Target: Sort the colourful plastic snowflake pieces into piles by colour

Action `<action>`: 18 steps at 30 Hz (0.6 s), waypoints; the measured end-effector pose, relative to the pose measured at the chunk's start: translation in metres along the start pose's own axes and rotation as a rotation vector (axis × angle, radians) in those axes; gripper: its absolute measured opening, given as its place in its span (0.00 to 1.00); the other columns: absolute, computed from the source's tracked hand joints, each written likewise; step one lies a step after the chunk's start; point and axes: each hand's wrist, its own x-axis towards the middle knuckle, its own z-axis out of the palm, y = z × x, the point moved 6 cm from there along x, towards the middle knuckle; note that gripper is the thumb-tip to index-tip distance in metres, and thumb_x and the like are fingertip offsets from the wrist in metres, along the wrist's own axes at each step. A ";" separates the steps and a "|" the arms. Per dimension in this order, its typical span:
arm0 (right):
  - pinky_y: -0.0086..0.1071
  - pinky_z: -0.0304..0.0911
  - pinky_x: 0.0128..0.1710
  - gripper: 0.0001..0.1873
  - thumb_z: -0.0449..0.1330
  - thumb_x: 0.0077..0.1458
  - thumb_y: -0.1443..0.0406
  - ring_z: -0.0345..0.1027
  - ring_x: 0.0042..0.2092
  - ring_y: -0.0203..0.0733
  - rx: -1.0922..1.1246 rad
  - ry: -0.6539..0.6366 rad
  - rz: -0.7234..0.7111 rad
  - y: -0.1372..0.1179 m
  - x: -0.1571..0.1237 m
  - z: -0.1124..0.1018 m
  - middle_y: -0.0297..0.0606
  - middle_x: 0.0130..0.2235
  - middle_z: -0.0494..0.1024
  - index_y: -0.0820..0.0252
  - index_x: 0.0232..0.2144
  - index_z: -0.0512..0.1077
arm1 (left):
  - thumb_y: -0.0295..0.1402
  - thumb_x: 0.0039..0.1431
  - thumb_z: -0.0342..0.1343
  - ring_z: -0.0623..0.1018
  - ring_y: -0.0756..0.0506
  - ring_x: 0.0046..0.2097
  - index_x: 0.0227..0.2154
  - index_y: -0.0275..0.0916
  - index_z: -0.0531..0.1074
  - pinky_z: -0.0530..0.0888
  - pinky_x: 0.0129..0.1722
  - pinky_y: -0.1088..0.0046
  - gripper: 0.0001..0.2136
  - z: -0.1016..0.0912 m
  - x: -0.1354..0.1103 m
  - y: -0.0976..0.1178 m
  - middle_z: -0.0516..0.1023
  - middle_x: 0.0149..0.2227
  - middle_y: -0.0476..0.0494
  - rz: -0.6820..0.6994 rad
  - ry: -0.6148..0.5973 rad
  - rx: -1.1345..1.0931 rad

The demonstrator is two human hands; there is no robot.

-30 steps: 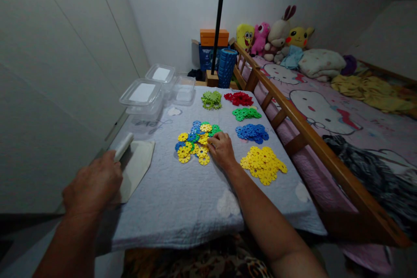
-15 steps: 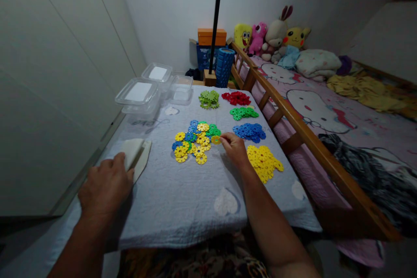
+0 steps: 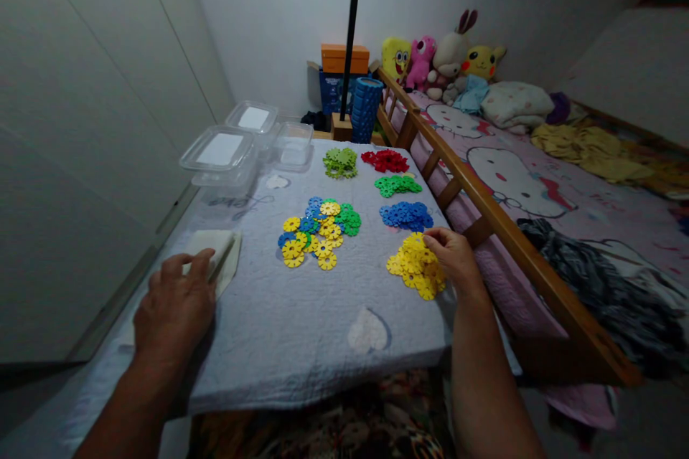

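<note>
My right hand (image 3: 455,258) is over the pile of yellow notched plastic discs (image 3: 414,276). Its thumb and index finger pinch the edge of a yellow disc (image 3: 415,240) at the top of that pile. My left hand (image 3: 175,297) lies on a folded off-white sheet or packet (image 3: 229,258) at the left of the table, fingers apart and loosely bent. Between the hands is a mixed pile of yellow, blue and green discs (image 3: 323,247). Behind the yellow pile lie sorted blue discs (image 3: 406,215), green discs (image 3: 397,185), red discs (image 3: 385,160) and light green discs (image 3: 340,163).
Clear plastic containers (image 3: 218,150) with white labels stand at the back left of the cloth-covered table (image 3: 301,344). A wooden bed rail (image 3: 484,211) runs along the right side. A black pole (image 3: 349,36) and blue foam roller (image 3: 367,111) stand beyond the far edge.
My right hand has moved right with a yellow disc, from beside the mixed pile to the yellow pile. My left hand has shifted slightly on the folded sheet, its fingers looser. The view has shifted slightly.
</note>
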 end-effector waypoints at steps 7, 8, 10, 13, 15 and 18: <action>0.35 0.65 0.34 0.15 0.60 0.48 0.55 0.72 0.33 0.44 -0.064 -0.018 0.041 0.028 -0.007 -0.020 0.39 0.30 0.80 0.60 0.30 0.78 | 0.37 0.72 0.35 0.71 0.30 0.55 0.56 0.39 0.72 0.77 0.42 0.56 0.23 -0.004 0.004 0.010 0.64 0.61 0.28 0.078 -0.096 0.017; 0.35 0.65 0.34 0.15 0.60 0.48 0.55 0.73 0.33 0.45 -0.081 -0.019 0.047 0.030 -0.008 -0.022 0.40 0.30 0.81 0.60 0.30 0.78 | 0.37 0.73 0.35 0.71 0.30 0.56 0.54 0.39 0.73 0.77 0.42 0.57 0.23 -0.004 0.004 0.011 0.64 0.62 0.28 0.093 -0.103 0.029; 0.34 0.64 0.33 0.15 0.59 0.48 0.55 0.73 0.32 0.44 -0.123 -0.022 0.058 0.034 -0.009 -0.023 0.40 0.30 0.81 0.60 0.29 0.78 | 0.37 0.73 0.34 0.71 0.30 0.56 0.51 0.39 0.75 0.76 0.42 0.58 0.23 -0.002 0.005 0.012 0.65 0.61 0.29 0.118 -0.112 0.059; 0.34 0.63 0.32 0.14 0.58 0.48 0.56 0.72 0.31 0.44 -0.201 -0.027 0.055 0.037 -0.010 -0.024 0.39 0.29 0.80 0.59 0.28 0.77 | 0.37 0.73 0.34 0.72 0.31 0.55 0.50 0.38 0.76 0.76 0.42 0.59 0.23 0.001 0.006 0.011 0.67 0.61 0.30 0.140 -0.116 0.097; 0.34 0.62 0.32 0.13 0.56 0.49 0.57 0.72 0.31 0.44 -0.257 -0.028 0.040 0.037 -0.011 -0.024 0.39 0.29 0.80 0.58 0.28 0.77 | 0.36 0.73 0.34 0.72 0.32 0.55 0.49 0.39 0.76 0.75 0.42 0.59 0.23 0.001 0.006 0.010 0.68 0.61 0.31 0.140 -0.109 0.111; 0.35 0.61 0.34 0.12 0.55 0.49 0.59 0.72 0.32 0.44 -0.328 -0.024 0.026 0.037 -0.010 -0.023 0.39 0.29 0.80 0.57 0.27 0.76 | 0.36 0.72 0.36 0.73 0.32 0.54 0.48 0.39 0.77 0.75 0.43 0.58 0.22 0.001 0.005 0.009 0.69 0.61 0.30 0.140 -0.100 0.121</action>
